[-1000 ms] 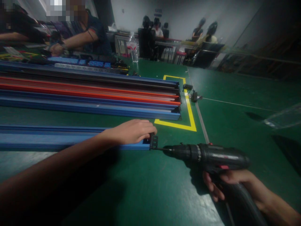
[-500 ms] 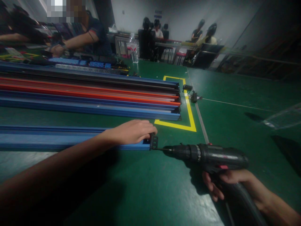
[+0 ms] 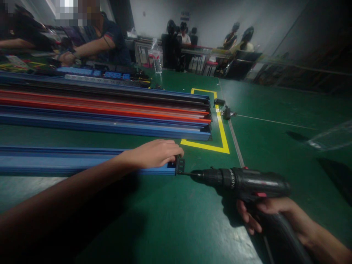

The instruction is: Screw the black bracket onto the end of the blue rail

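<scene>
A long blue metal profile (image 3: 66, 164) lies on the green surface in front of me, with a black end cap (image 3: 180, 165) at its right end. My left hand (image 3: 159, 153) is closed over that end, fingers curled down on the cap; the fingertips are partly hidden. My right hand (image 3: 283, 209) grips the handle of a black cordless drill (image 3: 255, 181), which lies level and points left. The long thin bit (image 3: 189, 174) meets the lower part of the end cap. Whether it sits in a screw is too small to tell.
Several blue, black and red profiles (image 3: 165, 130) lie side by side beyond. Yellow tape (image 3: 224, 137) marks the surface near their ends, with small black parts (image 3: 219, 102) beside it. A water bottle (image 3: 157, 60) stands farther back. Co-workers sit behind; one person's arm (image 3: 93, 47) reaches over parts.
</scene>
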### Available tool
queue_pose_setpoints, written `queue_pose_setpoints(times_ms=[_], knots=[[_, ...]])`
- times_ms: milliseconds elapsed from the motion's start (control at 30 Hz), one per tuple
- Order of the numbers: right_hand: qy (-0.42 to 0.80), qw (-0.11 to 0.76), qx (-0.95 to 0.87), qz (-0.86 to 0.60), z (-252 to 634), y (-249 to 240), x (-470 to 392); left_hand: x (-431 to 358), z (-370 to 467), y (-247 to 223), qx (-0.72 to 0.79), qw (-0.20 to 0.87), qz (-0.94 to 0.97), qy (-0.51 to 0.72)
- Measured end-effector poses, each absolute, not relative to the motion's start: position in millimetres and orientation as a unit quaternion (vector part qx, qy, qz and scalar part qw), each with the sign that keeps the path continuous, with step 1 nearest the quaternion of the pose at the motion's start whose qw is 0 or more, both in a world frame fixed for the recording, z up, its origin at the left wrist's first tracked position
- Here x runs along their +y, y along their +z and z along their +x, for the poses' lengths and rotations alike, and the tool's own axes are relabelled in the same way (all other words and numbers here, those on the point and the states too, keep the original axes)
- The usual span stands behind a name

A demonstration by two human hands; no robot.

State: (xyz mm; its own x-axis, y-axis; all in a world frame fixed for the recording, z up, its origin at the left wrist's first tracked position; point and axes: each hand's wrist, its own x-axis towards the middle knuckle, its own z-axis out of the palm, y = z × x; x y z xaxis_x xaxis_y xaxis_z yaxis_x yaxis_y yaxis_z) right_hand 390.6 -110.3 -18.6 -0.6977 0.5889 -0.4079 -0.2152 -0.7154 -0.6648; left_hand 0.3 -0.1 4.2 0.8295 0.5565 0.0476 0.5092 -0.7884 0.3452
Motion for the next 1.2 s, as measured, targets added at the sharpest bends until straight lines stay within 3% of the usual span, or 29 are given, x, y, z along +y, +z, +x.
queue_pose_setpoints(times_ms=[1200], knots=[[0.871, 0.249, -0.287, -0.313, 390, -14, -111, 2, 1, 3, 0.277, 0.147, 0.947, 0.066]])
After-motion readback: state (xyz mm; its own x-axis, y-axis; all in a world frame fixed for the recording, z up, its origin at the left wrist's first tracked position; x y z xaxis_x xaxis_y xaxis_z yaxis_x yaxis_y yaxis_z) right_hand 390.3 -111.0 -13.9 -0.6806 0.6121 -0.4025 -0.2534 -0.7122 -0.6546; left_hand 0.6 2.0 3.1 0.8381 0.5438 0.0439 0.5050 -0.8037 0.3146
